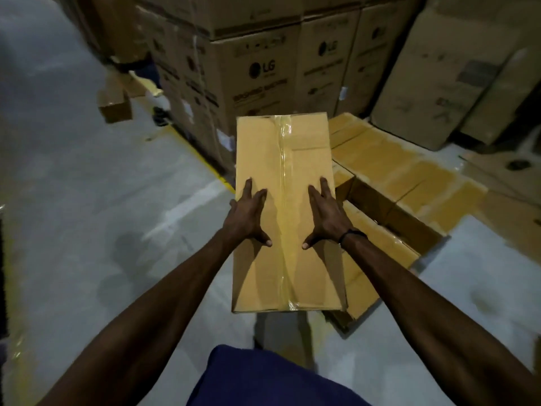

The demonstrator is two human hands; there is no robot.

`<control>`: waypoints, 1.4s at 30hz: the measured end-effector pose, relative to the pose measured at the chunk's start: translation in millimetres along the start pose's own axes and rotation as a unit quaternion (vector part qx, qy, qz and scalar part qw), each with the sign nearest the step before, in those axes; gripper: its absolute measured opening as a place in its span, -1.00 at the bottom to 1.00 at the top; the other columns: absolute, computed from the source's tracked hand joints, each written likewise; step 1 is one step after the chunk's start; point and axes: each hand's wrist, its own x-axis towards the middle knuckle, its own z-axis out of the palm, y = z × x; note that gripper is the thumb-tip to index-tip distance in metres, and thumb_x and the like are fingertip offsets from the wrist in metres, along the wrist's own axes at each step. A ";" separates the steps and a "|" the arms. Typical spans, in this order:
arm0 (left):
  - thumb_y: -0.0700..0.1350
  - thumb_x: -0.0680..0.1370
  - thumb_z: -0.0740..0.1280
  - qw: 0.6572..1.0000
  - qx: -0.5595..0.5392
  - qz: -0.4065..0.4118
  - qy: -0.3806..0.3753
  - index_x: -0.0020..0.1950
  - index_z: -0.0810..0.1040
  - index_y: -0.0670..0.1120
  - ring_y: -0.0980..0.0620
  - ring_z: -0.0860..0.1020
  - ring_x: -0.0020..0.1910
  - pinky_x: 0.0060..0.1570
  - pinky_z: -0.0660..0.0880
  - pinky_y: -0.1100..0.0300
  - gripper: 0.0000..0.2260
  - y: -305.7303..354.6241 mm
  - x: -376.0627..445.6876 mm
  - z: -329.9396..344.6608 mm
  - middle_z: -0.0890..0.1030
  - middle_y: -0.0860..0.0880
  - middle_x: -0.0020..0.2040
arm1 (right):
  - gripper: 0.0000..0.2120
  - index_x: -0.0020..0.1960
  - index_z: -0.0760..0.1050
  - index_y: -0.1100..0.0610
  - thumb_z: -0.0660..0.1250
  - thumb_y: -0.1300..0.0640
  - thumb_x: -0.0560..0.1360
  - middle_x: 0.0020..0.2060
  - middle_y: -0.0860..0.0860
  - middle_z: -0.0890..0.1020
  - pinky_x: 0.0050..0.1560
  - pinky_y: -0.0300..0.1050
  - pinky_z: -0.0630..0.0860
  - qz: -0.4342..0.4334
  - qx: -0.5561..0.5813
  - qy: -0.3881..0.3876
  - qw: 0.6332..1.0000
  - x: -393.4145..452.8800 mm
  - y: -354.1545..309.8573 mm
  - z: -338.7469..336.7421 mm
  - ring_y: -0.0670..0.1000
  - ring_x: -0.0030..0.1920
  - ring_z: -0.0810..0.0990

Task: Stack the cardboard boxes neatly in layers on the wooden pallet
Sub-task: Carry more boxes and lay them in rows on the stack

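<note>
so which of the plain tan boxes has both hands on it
The long taped box in the middle: the left hand and right hand lie flat on its top, fingers straight. The other tan boxes lie lower to its right, untouched.

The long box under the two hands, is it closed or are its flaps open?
Closed. The box has its top flaps flat and meeting along the middle, with clear tape running over the seam from end to end. Both hands lie flat on top.

Two bare forearms stretched forward and converging, left hand point(248, 216) flat with fingers straight and spread, thumb angled inward, right hand point(328, 216) mirroring it, palm down, fingers extended, thin black band point(352, 234) around right wrist
</note>
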 end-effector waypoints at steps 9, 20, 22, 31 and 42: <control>0.23 0.10 0.71 0.976 0.003 0.189 -0.110 0.68 -0.01 0.05 -0.32 -0.05 0.63 0.55 0.08 -0.35 0.33 25.9 118.8 26.3 -0.33 -0.06 0.65 | 0.65 0.68 -0.18 0.08 0.78 -0.14 -0.13 0.62 0.04 -0.36 0.56 0.37 0.06 0.153 0.036 0.059 0.986 13.5 51.5 2.2 0.31 0.62 -0.05; 0.26 0.08 0.71 0.927 0.033 0.307 -0.212 0.67 0.02 0.02 -0.31 -0.07 0.63 0.52 0.06 -0.40 0.34 74.3 276.2 120.3 -0.36 -0.05 0.64 | 0.65 0.68 -0.17 0.10 0.77 -0.19 -0.13 0.63 0.12 -0.30 0.49 0.50 -0.04 0.282 0.107 0.071 0.951 80.1 151.5 30.8 0.30 0.62 -0.07; 0.32 0.06 0.69 0.918 0.046 0.323 -0.225 0.67 0.02 0.03 -0.32 -0.05 0.63 0.49 0.12 -0.43 0.35 76.1 304.0 136.5 -0.34 -0.06 0.65 | 0.69 0.68 -0.17 0.10 0.73 -0.30 -0.18 0.64 0.12 -0.28 0.49 0.54 0.01 0.294 0.122 0.067 0.945 98.3 171.4 42.1 0.31 0.62 -0.03; 0.37 0.03 0.66 0.893 0.040 0.344 -0.287 0.66 0.11 -0.07 -0.35 0.09 0.60 0.46 0.12 -0.41 0.35 71.0 411.1 211.3 -0.25 -0.22 0.66 | 0.64 0.68 -0.09 0.07 0.55 -0.52 -0.19 0.65 0.09 -0.20 0.43 0.55 0.19 0.319 0.165 0.070 0.931 182.2 243.6 95.0 0.38 0.57 0.15; 0.17 0.08 0.72 0.873 0.033 0.353 -0.335 0.68 0.08 -0.05 -0.47 0.08 0.56 0.48 0.19 -0.40 0.32 42.0 526.3 319.0 -0.35 -0.18 0.64 | 0.46 0.67 -0.09 0.05 0.49 -0.47 -0.02 0.65 0.11 -0.19 0.42 0.49 0.28 0.343 0.168 0.082 0.920 286.7 325.2 190.8 0.39 0.49 0.29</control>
